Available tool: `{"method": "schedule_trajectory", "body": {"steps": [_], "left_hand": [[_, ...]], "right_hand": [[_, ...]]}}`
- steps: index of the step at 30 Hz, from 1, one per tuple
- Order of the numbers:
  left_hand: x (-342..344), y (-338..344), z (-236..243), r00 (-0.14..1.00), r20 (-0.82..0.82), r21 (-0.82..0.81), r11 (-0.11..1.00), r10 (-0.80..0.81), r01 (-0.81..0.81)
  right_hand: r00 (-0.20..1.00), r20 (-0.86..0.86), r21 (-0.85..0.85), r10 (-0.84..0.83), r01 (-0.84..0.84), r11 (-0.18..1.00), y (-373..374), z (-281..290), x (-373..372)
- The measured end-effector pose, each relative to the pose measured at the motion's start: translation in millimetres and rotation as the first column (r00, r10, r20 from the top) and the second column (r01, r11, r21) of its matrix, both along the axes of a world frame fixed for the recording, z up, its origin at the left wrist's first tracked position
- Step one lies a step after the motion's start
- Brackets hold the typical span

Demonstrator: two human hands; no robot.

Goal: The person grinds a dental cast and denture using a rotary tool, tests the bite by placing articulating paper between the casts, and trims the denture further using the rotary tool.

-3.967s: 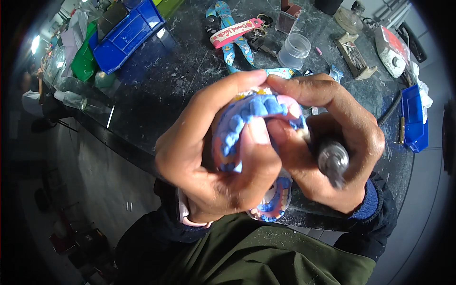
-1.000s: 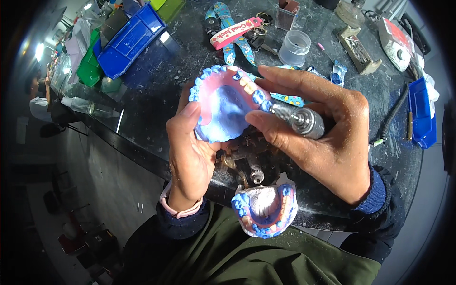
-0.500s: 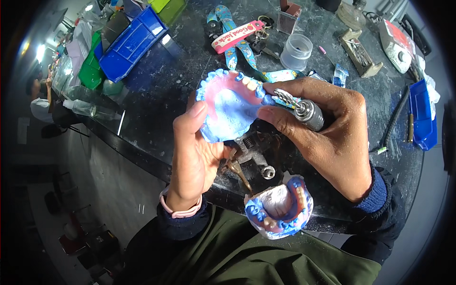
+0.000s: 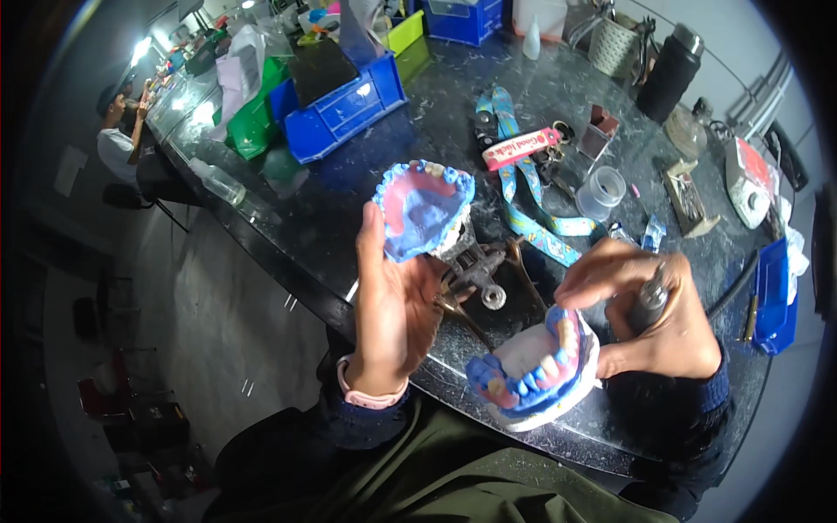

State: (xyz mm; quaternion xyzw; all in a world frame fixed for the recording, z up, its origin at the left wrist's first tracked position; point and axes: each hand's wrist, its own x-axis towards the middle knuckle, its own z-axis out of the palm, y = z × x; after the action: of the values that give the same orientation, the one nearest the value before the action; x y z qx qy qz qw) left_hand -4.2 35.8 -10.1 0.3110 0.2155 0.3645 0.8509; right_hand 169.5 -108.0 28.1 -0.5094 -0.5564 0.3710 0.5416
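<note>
Head view, right fingers (image 4: pixel 600 268) clasping handpiece (image 4: pixel 649 303), moved to lower cast (image 4: pixel 544 373), left fingers (image 4: pixel 371 248) gripping upper cast (image 4: pixel 425 211)

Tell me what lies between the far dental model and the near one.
In the head view, a metal frame lies between the far model and the near model.
</note>
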Motion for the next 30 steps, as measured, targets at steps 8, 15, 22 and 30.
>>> {"method": "schedule_trajectory", "body": {"steps": [8,15,22,30], "left_hand": [[-12.1,-6.2,7.2,0.995,0.098,0.118,0.993,-0.033,0.021],[-26.1,-13.6,7.8,0.994,0.107,0.358,0.934,-0.018,-0.022],[-26.7,-28.5,13.8,0.997,0.043,0.338,0.938,0.063,-0.074],[-36.0,1.7,-30.4,0.978,0.153,0.966,0.188,0.142,-0.178]], "right_hand": [[0.992,-0.111,0.016,-0.058,0.060,0.998,-6.6,12.4,-10.0],[0.968,-0.188,0.286,-0.167,0.217,0.933,-8.4,-5.6,-1.9],[0.925,-0.087,0.359,-0.369,0.374,0.855,-9.3,4.1,-19.7],[0.755,-0.300,0.042,-0.583,0.621,0.783,-2.9,2.5,-24.5]]}}
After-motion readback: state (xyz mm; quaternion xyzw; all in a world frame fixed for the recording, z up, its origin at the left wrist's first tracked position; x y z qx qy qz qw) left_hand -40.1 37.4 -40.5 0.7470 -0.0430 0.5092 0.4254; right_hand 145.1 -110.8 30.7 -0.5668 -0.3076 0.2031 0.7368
